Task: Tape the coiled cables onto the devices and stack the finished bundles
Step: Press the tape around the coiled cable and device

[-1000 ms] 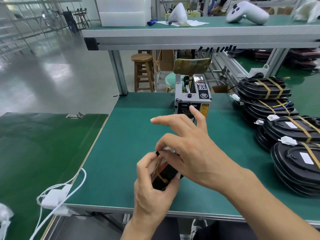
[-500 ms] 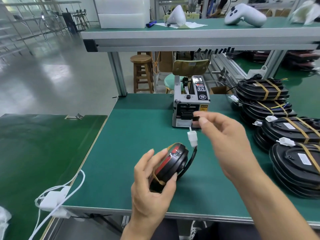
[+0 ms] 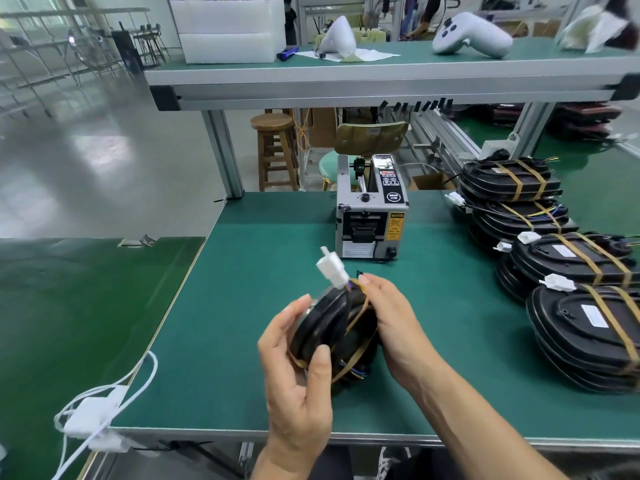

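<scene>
I hold a black oval device (image 3: pixel 325 327) on edge just above the green bench (image 3: pixel 242 306), with brown tape strips crossing it. My left hand (image 3: pixel 298 379) grips its near side, thumb over the rim. My right hand (image 3: pixel 391 317) wraps its far side, fingertips by the cable where the white connector (image 3: pixel 331 270) sticks up. The coiled wires show at the lower edge. Stacks of finished taped bundles (image 3: pixel 581 327) lie along the right of the bench.
A grey automatic tape dispenser (image 3: pixel 372 216) stands behind the device at the bench's middle. A white charger with cable (image 3: pixel 93 410) hangs over the near left corner. An upper shelf (image 3: pixel 381 81) carries white controllers and a plastic box. A wooden stool (image 3: pixel 275 150) stands behind.
My right hand came back from the dispenser and closed round the device's far side. The connector, which hung under my fingers, now points up from the top. The device turned in my left hand.
</scene>
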The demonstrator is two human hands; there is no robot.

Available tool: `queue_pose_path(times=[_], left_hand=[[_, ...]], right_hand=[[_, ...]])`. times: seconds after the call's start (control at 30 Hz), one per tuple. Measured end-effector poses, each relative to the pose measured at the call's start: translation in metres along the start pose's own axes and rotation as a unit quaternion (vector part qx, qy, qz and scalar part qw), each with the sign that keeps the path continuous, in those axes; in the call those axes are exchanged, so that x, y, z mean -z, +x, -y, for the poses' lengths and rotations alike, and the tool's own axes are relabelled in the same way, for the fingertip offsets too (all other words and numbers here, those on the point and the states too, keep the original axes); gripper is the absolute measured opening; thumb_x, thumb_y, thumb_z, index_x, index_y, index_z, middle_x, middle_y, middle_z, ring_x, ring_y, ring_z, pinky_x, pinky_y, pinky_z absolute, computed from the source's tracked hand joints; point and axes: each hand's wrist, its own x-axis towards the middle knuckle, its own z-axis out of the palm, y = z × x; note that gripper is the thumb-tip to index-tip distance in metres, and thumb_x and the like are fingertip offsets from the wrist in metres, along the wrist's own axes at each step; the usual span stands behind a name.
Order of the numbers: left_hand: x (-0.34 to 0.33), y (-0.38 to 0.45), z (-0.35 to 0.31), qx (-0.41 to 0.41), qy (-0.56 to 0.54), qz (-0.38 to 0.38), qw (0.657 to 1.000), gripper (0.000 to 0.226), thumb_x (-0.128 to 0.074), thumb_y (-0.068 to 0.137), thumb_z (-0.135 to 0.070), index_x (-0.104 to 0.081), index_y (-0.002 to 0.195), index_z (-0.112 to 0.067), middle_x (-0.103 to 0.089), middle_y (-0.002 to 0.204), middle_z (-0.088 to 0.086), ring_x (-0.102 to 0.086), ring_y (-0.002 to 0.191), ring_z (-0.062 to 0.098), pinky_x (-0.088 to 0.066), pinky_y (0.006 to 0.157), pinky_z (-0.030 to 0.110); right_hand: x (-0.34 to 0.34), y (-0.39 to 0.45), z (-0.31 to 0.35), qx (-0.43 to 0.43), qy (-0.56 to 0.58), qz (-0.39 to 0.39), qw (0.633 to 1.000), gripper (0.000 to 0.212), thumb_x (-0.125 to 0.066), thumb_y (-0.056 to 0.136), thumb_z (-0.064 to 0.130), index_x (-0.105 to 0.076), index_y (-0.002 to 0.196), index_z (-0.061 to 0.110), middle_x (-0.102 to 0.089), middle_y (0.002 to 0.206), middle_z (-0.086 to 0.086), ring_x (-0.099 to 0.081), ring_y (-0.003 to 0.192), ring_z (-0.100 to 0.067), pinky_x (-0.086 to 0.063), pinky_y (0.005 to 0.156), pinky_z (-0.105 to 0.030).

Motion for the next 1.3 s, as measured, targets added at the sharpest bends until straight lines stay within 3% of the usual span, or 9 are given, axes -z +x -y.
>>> queue_pose_path(times=[0.13, 0.27, 0.33, 0.43, 0.53, 0.67, 0.87, 1.1, 1.3], left_hand=[[0.021, -0.003, 0.003, 0.033, 0.041, 0.101, 0.993, 0.069, -0.054, 0.103, -0.03, -0.029, 0.167, -0.018, -0.043, 0.167, 0.012, -0.046, 0.15, 0.039, -0.041, 0.121, 0.044], [0.04, 0.0, -0.001, 0.091, 0.12, 0.135, 0.979, 0.07, -0.071, 0.094, -0.059, -0.042, 0.157, -0.045, -0.06, 0.151, -0.014, -0.061, 0.139, 0.018, -0.045, 0.113, 0.023], [0.041, -0.002, 0.003, 0.111, 0.155, 0.153, 0.97, 0.07, -0.072, 0.092, -0.06, -0.047, 0.155, -0.041, -0.063, 0.147, -0.02, -0.062, 0.136, 0.007, -0.044, 0.111, 0.016], [0.037, -0.015, 0.016, 0.141, 0.127, 0.168, 0.967, 0.068, -0.069, 0.092, -0.049, -0.046, 0.154, -0.03, -0.061, 0.153, -0.012, -0.058, 0.142, 0.011, -0.046, 0.119, 0.033], [0.037, -0.03, 0.03, 0.144, 0.107, 0.153, 0.972, 0.068, -0.07, 0.097, -0.05, -0.043, 0.156, -0.029, -0.057, 0.157, -0.011, -0.056, 0.146, 0.021, -0.045, 0.12, 0.044], [0.037, -0.038, 0.039, 0.142, 0.097, 0.125, 0.977, 0.068, -0.069, 0.099, -0.061, -0.039, 0.159, -0.048, -0.055, 0.16, -0.006, -0.055, 0.148, 0.024, -0.043, 0.122, 0.043], [0.035, -0.042, 0.041, 0.086, 0.143, 0.152, 0.974, 0.067, -0.069, 0.1, -0.06, -0.036, 0.158, -0.054, -0.054, 0.154, -0.018, -0.058, 0.141, 0.015, -0.045, 0.116, 0.025], [0.035, -0.041, 0.038, 0.058, 0.146, 0.16, 0.975, 0.068, -0.07, 0.098, -0.057, -0.035, 0.157, -0.058, -0.052, 0.153, -0.025, -0.057, 0.141, 0.01, -0.044, 0.116, 0.023], [0.036, -0.041, 0.04, 0.041, 0.155, 0.16, 0.974, 0.072, -0.074, 0.096, -0.05, -0.036, 0.156, -0.058, -0.052, 0.151, -0.029, -0.056, 0.139, 0.003, -0.042, 0.113, 0.015]], right_hand=[[-0.003, -0.001, 0.002, 0.055, -0.09, -0.003, 0.994, 0.059, -0.053, 0.082, 0.072, -0.051, 0.13, 0.038, -0.074, 0.099, 0.015, -0.07, 0.098, -0.002, -0.05, 0.103, -0.041], [0.001, 0.0, 0.01, 0.185, -0.227, -0.027, 0.956, 0.046, -0.046, 0.091, 0.064, -0.043, 0.129, 0.039, -0.067, 0.093, 0.018, -0.059, 0.108, -0.001, -0.036, 0.115, -0.046], [0.001, -0.004, 0.009, 0.245, -0.304, -0.018, 0.92, 0.043, -0.048, 0.095, 0.055, -0.042, 0.132, 0.035, -0.064, 0.093, 0.02, -0.054, 0.112, 0.002, -0.019, 0.124, -0.046], [0.003, -0.012, 0.007, 0.283, -0.363, -0.011, 0.888, 0.04, -0.054, 0.097, 0.045, -0.048, 0.133, 0.027, -0.06, 0.095, 0.022, -0.057, 0.108, -0.002, -0.011, 0.126, -0.047], [0.011, -0.021, 0.012, 0.267, -0.293, -0.017, 0.918, 0.025, -0.067, 0.096, 0.035, -0.06, 0.119, 0.033, -0.067, 0.101, 0.021, -0.059, 0.108, -0.004, -0.03, 0.12, -0.049], [0.024, -0.038, 0.029, 0.219, -0.19, -0.041, 0.956, 0.004, -0.071, 0.088, 0.034, -0.073, 0.086, 0.037, -0.07, 0.114, 0.026, -0.063, 0.112, 0.003, -0.048, 0.098, -0.032], [0.026, -0.054, 0.027, 0.14, -0.244, 0.051, 0.958, 0.019, -0.074, 0.093, 0.019, -0.076, 0.075, 0.025, -0.061, 0.138, 0.025, -0.03, 0.146, 0.012, -0.017, 0.129, -0.044], [0.029, -0.064, 0.02, 0.141, -0.259, 0.04, 0.955, 0.019, -0.073, 0.093, 0.021, -0.073, 0.076, 0.028, -0.049, 0.151, 0.025, -0.014, 0.149, 0.017, -0.014, 0.129, -0.035], [0.034, -0.064, 0.016, 0.142, -0.286, 0.049, 0.946, 0.018, -0.072, 0.093, 0.026, -0.072, 0.075, 0.023, -0.041, 0.156, 0.028, -0.009, 0.148, 0.021, -0.013, 0.114, -0.012]])
